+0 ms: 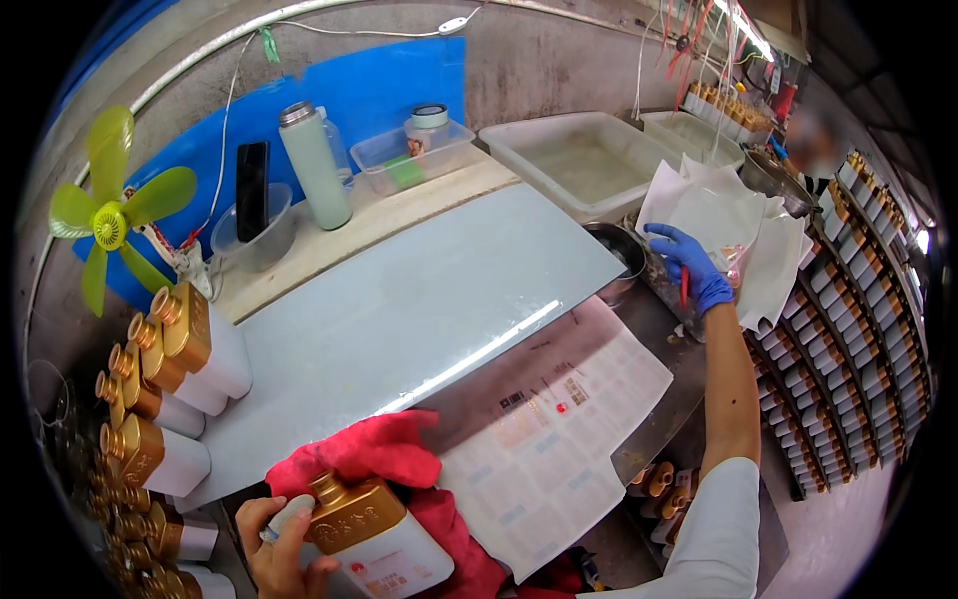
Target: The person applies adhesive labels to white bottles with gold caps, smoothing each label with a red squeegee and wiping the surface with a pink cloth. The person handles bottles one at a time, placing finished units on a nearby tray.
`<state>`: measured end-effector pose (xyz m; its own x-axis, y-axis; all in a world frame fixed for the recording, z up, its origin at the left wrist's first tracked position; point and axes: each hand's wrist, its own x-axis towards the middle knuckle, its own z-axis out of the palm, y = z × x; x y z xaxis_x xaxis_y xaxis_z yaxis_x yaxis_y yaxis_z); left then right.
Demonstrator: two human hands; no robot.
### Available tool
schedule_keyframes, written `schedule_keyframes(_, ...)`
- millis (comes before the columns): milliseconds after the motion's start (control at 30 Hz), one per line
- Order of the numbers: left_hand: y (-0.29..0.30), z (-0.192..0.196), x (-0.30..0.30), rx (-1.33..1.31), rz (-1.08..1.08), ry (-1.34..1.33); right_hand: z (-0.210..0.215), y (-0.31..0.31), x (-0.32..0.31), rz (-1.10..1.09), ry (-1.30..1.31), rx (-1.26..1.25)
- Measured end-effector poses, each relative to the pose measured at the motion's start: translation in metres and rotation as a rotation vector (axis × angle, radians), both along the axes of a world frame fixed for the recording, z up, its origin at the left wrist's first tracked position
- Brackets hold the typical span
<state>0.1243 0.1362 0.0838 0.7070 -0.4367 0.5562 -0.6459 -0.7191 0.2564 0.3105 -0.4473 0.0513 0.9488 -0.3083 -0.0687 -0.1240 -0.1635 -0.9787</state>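
My left hand (284, 552), bare, holds a white bottle (404, 557) with a gold shoulder and neck, tilted over a red cloth (359, 454). A pale grey oval piece (289, 513) sits at the fingers of that hand; I cannot tell if it is a pad or a finger cover. My right hand (689, 268) wears a blue glove and reaches out to the far right, beside crumpled white sheets (714, 205). A slim red stick (685, 288) is tucked in its fingers, its ends partly hidden. Below the board lies a large printed sheet (559, 439).
A grey-blue board (399, 309) slopes across the bench. Several gold-topped bottles (160, 454) stand at left, near a green fan (110, 225). Behind are a thermos (317, 170), a phone (252, 195) and a water basin (589, 160). Racks of bottles (848, 339) fill the right.
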Motion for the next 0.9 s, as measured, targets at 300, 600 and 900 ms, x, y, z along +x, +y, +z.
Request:
schedule_keyframes(300,0.015,-0.019,-0.027,-0.02,0.068,0.026,-0.033,0.023,0.006,-0.203,-0.147,0.386)
schedule_keyframes(600,0.02,-0.025,-0.028,-0.128,0.056,-0.064,0.014,0.101,-0.073,0.155,-0.146,0.45)
schedule_keyframes(900,0.038,-0.052,-0.028,-0.25,0.054,0.112,0.005,0.226,-0.138,0.256,0.06,0.144)
